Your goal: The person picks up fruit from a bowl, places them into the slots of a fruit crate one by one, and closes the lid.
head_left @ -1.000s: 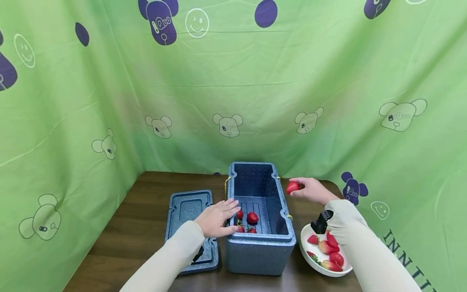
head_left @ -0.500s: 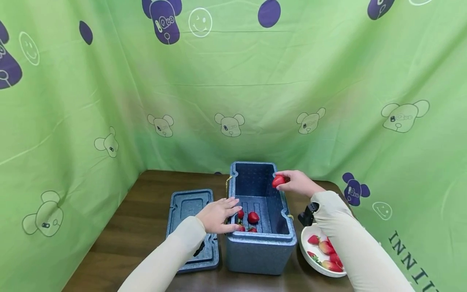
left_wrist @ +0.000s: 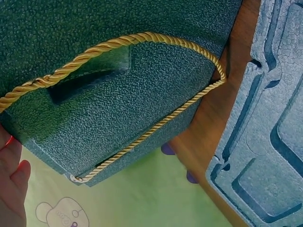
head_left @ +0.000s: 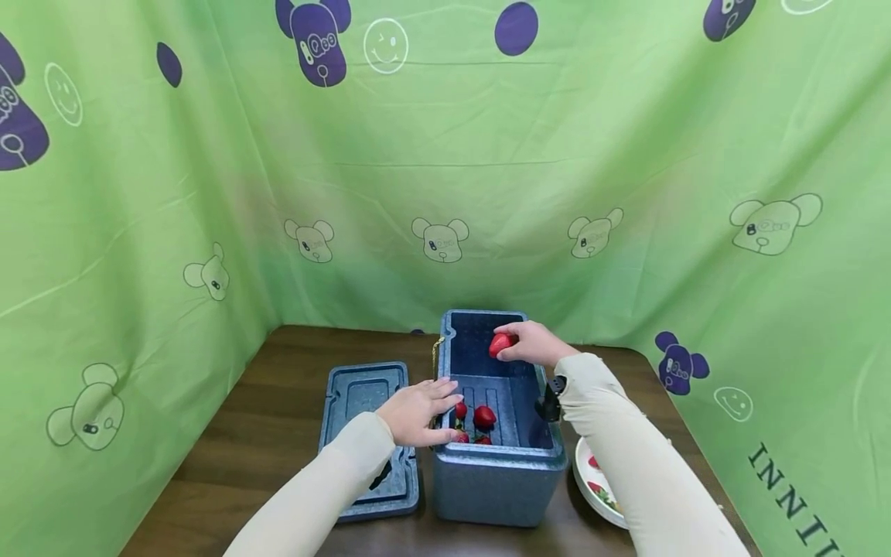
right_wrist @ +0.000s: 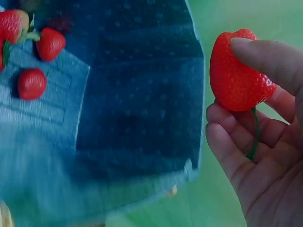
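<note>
A red strawberry (right_wrist: pixel 236 71) with a green stem is pinched between the thumb and fingers of my right hand (head_left: pixel 534 343), above the far part of the blue-grey foam box (head_left: pixel 494 487). Inside the box, near its front left, lie several strawberries (head_left: pixel 484 417). My left hand (head_left: pixel 418 411) rests on the box's left rim with its fingers spread and straight. In the left wrist view only a few fingertips show at the left edge, by the box's outer wall (left_wrist: pixel 142 94) with its gold rope handle (left_wrist: pixel 109 45).
The box's lid (head_left: pixel 362 394) lies on the wooden table (head_left: pixel 230 449) to the left. At the right stands a white bowl (head_left: pixel 585 480) with strawberries, partly covered by my right forearm. A green printed curtain (head_left: pixel 376 162) hangs behind and at both sides.
My right hand has carried the strawberry leftward, from beyond the box's right rim to over its inside. The left hand has stayed on the rim. My right forearm now covers more of the bowl.
</note>
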Motion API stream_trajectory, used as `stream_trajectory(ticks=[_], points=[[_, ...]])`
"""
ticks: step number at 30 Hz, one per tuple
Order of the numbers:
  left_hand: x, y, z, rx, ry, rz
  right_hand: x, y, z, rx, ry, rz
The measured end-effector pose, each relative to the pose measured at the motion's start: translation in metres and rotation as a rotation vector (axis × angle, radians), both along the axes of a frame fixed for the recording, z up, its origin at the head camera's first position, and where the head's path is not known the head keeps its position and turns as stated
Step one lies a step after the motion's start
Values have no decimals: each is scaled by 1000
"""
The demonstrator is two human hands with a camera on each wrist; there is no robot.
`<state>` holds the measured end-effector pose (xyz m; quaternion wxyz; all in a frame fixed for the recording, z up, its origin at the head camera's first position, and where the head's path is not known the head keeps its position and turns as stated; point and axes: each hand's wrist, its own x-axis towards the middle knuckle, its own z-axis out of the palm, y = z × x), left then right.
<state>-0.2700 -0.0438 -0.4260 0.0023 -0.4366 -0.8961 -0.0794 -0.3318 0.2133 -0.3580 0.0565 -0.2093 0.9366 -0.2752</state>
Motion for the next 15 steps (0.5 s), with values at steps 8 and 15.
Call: stream_trajectory(ticks=[8, 15], points=[[-1, -2, 0, 0, -10, -5, -8, -22, -10, 57, -13, 57], [0, -1, -1, 4, -8, -2, -9, -31, -17, 47, -37, 49]])
